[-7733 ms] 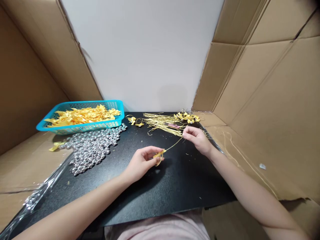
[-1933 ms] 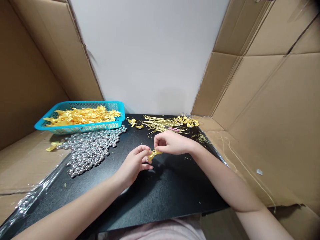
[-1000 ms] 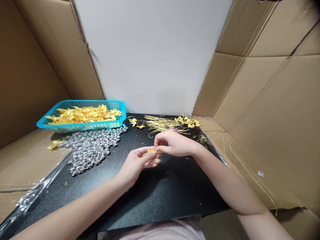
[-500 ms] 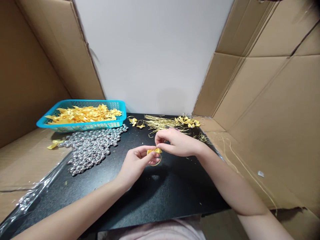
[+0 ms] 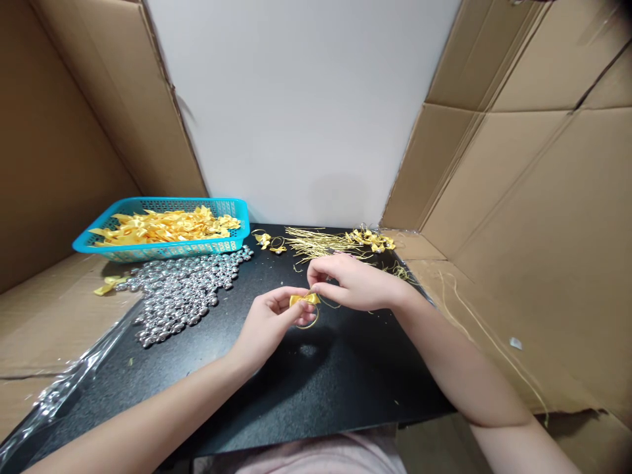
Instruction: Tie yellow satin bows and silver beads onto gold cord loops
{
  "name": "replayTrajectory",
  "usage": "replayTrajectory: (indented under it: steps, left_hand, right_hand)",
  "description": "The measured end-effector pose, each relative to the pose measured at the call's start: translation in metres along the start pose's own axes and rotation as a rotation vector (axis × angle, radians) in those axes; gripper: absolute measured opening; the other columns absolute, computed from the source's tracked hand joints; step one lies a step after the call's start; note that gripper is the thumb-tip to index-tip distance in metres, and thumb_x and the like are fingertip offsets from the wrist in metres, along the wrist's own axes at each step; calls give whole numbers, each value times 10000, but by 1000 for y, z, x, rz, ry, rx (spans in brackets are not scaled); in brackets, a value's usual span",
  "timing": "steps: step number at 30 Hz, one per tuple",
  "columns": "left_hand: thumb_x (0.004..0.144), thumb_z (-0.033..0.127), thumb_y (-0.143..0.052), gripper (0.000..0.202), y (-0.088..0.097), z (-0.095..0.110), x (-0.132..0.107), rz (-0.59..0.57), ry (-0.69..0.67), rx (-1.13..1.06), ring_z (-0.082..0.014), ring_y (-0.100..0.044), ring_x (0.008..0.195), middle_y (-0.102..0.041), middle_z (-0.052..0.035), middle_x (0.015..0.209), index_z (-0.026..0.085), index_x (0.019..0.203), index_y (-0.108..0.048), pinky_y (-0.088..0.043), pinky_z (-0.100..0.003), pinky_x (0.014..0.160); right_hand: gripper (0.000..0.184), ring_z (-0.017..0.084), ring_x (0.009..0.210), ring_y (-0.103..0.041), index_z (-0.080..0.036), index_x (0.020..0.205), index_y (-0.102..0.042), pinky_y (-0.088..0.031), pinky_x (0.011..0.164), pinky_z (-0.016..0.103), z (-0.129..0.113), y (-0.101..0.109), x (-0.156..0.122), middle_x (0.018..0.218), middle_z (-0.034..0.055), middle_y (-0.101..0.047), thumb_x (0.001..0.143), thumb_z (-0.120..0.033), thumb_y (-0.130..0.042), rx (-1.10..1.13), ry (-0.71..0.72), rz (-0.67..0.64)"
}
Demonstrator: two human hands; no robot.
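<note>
A yellow ribbon bow is pinched between the thumb and fingers of my left hand. From the bow hangs a loop of gold cord, below my left fingertips. My right hand is closed just above and right of the bow, its thumb and forefinger pinching gold cord at the bow's upper edge. A thin end of that cord sticks out under the right fingers. The exact grip of the right fingertips is partly hidden.
A blue basket of yellow bows stands back left. Silver beads spread before it on the black table. Gold cord lengths lie at the back, beside a pile of beaded bows. Cardboard walls flank the table.
Both hands stay almost in place, shifting very slightly right. A thin cord end now shows below my right fingers.
</note>
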State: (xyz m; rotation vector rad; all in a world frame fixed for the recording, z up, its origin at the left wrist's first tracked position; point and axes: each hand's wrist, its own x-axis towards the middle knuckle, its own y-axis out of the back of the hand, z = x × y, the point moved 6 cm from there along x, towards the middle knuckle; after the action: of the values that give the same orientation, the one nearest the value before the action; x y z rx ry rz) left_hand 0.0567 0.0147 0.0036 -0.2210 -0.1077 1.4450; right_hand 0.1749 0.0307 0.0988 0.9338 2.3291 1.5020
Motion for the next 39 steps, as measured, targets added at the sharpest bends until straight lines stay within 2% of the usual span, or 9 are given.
replayTrajectory:
  steps: [6,12,22,39]
  left_hand:
    - [620,312,-823,334,0,-3,2,-22,3,-28,-141,-666,649,-735,-28,702,143,878,-695,-531,-245,662]
    - [652,326,-812,315,-1,0,1,-31,-40,64,-109,-608,583,-689,-4,612,128,865,-692,-494,-212,603]
    - [667,369,-792,300,-1,3,1,-26,-91,125,-144,-639,602,-706,-20,630,136,837,-710,-511,-251,635]
    - [652,377,-791,277,-3,11,-3,-11,-135,178,-177,-667,607,-712,-29,631,152,796,-718,-551,-289,654]
  right_hand:
    - [97,120,682,-485,-164,769,-530,-353,660,245,3,-1,0,744,0,-592,842,-114,-491,-26,-33,-5]
    - [97,118,673,-490,-163,771,-531,-363,651,241,1,-3,1,754,5,-597,842,-110,-492,-11,-27,-15]
    - [98,117,660,-489,-165,772,-526,-355,637,240,0,-1,-1,739,2,-594,846,-114,-486,-19,-28,-18]
    - [110,110,633,-474,-145,777,-548,-316,583,226,-11,0,-11,729,12,-586,843,-92,-478,-92,-54,-156]
